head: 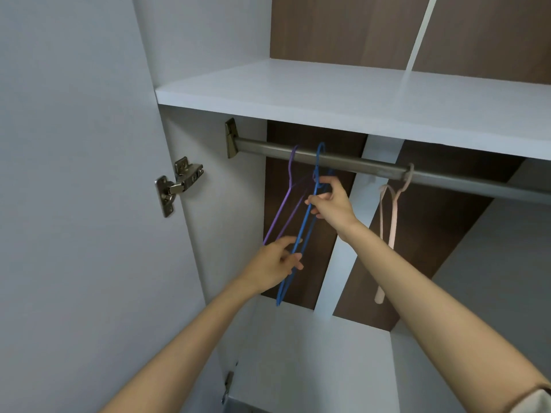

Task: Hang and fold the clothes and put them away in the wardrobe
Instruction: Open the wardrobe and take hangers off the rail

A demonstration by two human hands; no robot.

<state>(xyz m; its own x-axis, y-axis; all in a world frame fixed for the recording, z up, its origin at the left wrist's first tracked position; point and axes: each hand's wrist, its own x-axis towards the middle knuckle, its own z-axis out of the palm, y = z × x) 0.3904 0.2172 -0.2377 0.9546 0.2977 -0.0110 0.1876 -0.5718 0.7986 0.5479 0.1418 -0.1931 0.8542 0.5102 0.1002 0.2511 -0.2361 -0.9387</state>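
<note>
The blue hanger (304,225) hooks over the rail (357,163), its long axis slanting down-left toward us. Our right hand (331,204) pinches its neck; our left hand (274,263) curls round its lower wires. The purple hanger (281,208) crowds just left (wires nearly overlapping); the pink hanger (392,225) hangs well right, with open rail between.

No text, label, brand, number or sign can be read in this view. The metal hinge (179,186) and the rail bracket (230,138) of the wardrobe (214,248) show plain surfaces, with any stamping too small to tell.
</note>
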